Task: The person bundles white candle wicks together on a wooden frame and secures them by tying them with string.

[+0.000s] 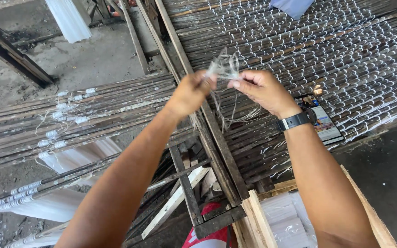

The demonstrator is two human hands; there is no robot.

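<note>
Across the upper right lay a wide rack point(345, 50) of thin dark sticks, packed side by side and looped with rows of white thread, so its surface looked ribbed and scaly. Its sticks ran from upper left to lower right, held by a rough, weathered wooden frame point(217, 138) whose long rail crossed the middle of the view. Left of the frame, a looser bundle of long dark rods point(93, 115) lay nearly level, slanting slightly up to the right, with white thread wound near their ends. Below them hung sheets of pale, translucent strands point(56, 204). Grey, gritty concrete floor point(93, 55) showed behind. A pale wooden crate point(258, 220) with splintery edges sat at the bottom, near a phone point(325, 121) resting flat on the rack.

Over the frame rail, both hands worked a tuft of string point(224, 69). It was fine, pale and frayed, bunched into a tangle above the fingers, with loose ends trailing down toward the rack, so its long axis ran roughly vertical. Left hand point(191, 92) was closed in a fist around the tuft's left side. Right hand point(263, 89), with a black watch point(297, 120) at the wrist, pinched the tuft between thumb and fingertips.
</note>
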